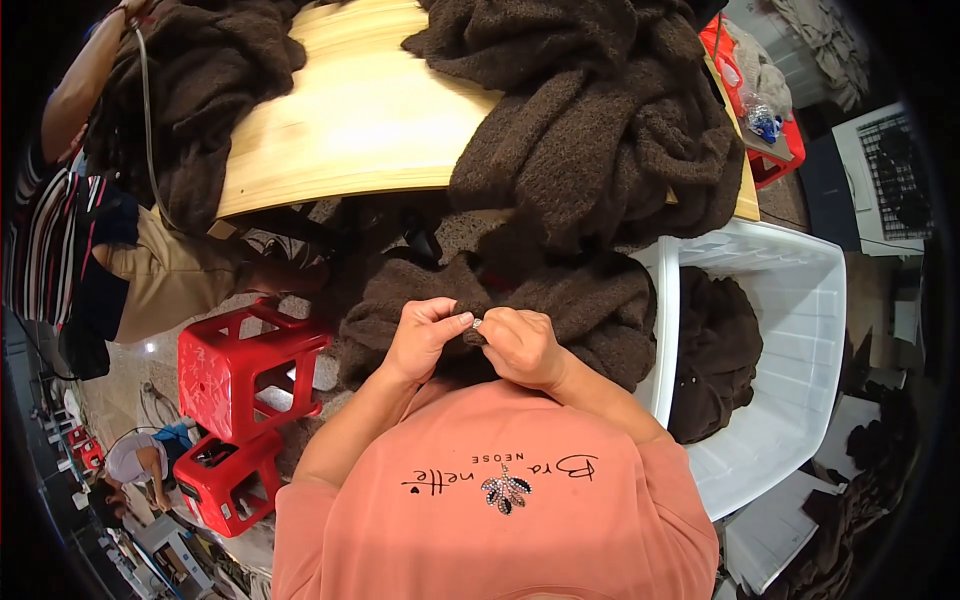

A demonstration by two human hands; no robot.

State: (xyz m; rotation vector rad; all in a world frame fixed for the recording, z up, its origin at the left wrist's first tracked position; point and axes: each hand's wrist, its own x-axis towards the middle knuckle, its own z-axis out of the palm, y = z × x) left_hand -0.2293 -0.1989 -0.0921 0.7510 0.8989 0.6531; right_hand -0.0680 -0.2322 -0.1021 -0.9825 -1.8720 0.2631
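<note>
Dark brown knitted fabric (600, 310) lies bunched across my lap. My left hand (428, 335) pinches a fold of it, thumb pressed toward the middle. Close beside it, my right hand (524, 345) is closed with its fingertips at the same fold. A small pale, shiny piece shows between the fingertips; its kind is too small to tell. The two hands almost touch, and the knuckles hide part of the grip.
A wooden table (350, 110) stands ahead, heaped with brown knitwear (600, 120). At right is a white plastic bin (800, 350) holding dark fabric (715, 350). Red stools (215, 380) stand at left. Another person (60, 230) is at the table's left; one more (140, 460) sits farther off.
</note>
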